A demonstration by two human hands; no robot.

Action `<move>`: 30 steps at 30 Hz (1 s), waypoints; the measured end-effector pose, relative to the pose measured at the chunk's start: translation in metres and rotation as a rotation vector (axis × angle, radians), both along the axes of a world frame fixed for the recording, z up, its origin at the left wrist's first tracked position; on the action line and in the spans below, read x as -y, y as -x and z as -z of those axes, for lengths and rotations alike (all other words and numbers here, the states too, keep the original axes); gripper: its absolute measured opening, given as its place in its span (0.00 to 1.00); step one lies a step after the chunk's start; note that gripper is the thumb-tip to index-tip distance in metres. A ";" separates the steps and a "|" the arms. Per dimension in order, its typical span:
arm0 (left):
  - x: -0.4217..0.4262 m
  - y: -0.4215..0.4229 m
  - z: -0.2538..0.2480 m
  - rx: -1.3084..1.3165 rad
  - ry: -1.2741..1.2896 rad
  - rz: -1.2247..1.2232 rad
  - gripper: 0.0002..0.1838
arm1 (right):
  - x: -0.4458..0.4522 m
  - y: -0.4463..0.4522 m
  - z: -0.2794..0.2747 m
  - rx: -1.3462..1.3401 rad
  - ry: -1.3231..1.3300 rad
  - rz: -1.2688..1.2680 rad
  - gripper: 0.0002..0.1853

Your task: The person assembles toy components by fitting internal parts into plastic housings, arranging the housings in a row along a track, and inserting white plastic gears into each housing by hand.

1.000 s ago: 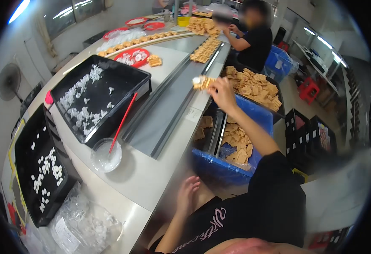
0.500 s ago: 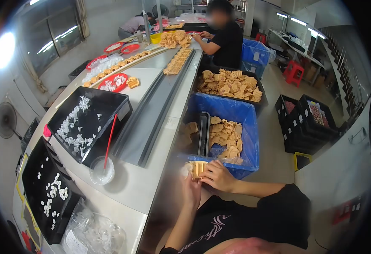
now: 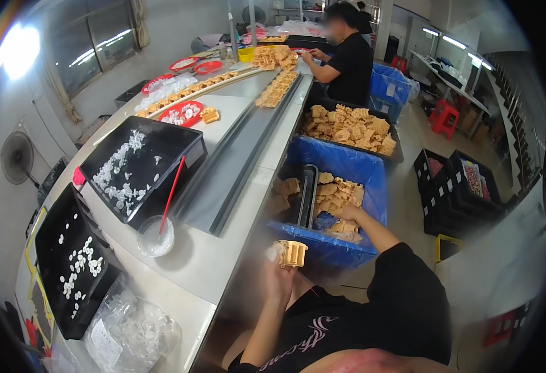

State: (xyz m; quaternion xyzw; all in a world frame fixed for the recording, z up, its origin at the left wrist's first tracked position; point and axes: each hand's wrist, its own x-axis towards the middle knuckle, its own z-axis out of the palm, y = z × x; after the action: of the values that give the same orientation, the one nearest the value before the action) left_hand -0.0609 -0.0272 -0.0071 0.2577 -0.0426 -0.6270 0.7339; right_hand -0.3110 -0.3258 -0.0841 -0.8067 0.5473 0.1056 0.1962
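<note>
My left hand is closed on a tan plastic part with a whitish piece at its left end, held upright beside the table edge. My right hand reaches into the blue-lined bin, among the loose tan parts. Its fingertips are hidden there, so its grip cannot be made out. A black tray stands inside the same bin, left of the pile.
The white table carries a black tray of clear pieces, a tray of white discs, a cup with a red stick and a grey channel. A person sits beyond a heaped bin.
My right hand has left the tan part and moved forward into the blue-lined bin. My left hand, beneath the part half a second ago, still holds it. The view has shifted slightly.
</note>
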 end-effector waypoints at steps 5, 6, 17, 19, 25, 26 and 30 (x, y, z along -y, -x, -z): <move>-0.003 -0.006 0.011 0.014 -0.007 -0.001 0.21 | 0.015 0.001 0.117 -0.205 -0.209 -0.121 0.38; -0.003 -0.007 0.015 0.009 -0.011 -0.003 0.21 | 0.012 -0.005 0.116 -0.214 -0.220 -0.142 0.38; 0.000 -0.017 0.037 -0.018 0.048 0.025 0.20 | 0.006 -0.002 0.066 -0.260 -0.063 -0.379 0.25; 0.000 -0.018 0.036 -0.003 0.056 0.027 0.20 | 0.003 0.005 0.065 -0.281 -0.020 -0.376 0.23; 0.002 -0.019 0.047 -0.026 0.071 0.027 0.21 | 0.000 0.027 0.077 0.014 -0.275 -0.187 0.22; 0.001 -0.018 0.044 -0.031 0.063 0.023 0.21 | 0.005 0.037 0.089 0.144 -0.379 -0.170 0.23; 0.000 -0.016 0.041 -0.035 0.040 0.018 0.21 | 0.004 0.046 0.108 -0.005 -0.331 -0.100 0.23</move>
State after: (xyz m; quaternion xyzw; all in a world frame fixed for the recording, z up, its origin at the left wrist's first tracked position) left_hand -0.0445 -0.0269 -0.0485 0.2316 -0.0447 -0.6369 0.7340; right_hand -0.3571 -0.3294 -0.1923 -0.7894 0.4822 0.2056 0.3195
